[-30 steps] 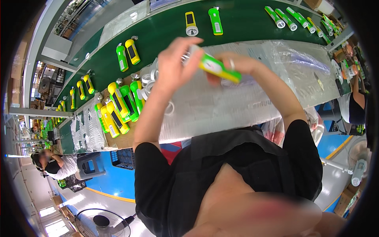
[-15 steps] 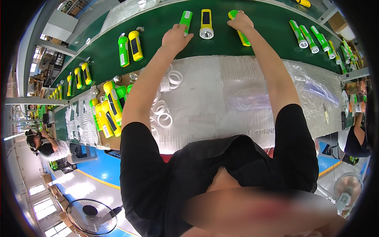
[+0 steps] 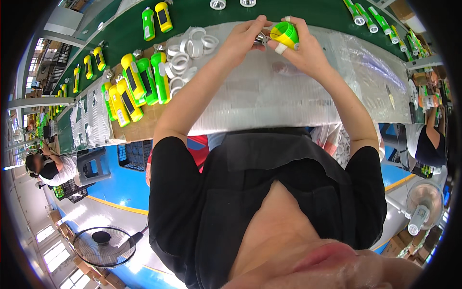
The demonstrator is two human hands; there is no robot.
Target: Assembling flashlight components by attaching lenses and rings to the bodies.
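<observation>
Lying to the left of both hands, glossy yellow and green plastic torches [image 3: 137, 86] rest in a row beside a heap of smooth white rings [image 3: 185, 50] on the tabletop [image 3: 269, 96], which is covered in crinkled clear film. Left hand [image 3: 243, 38]: grip pinched on the metallic end of a rounded green-and-yellow torch [image 3: 283, 34]. Right hand [image 3: 301, 50]: grip wrapped around that torch body, one white ring touching its fingers. Slim green tubes [image 3: 368, 17] lie on the green belt [image 3: 115, 29], up and right of the hands.

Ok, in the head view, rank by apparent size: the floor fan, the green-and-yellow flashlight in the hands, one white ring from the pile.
1. floor fan, largest.
2. green-and-yellow flashlight, partly covered by the right hand and left hand.
3. white ring, smallest.
Fisheye distortion makes true sizes unsure.
</observation>
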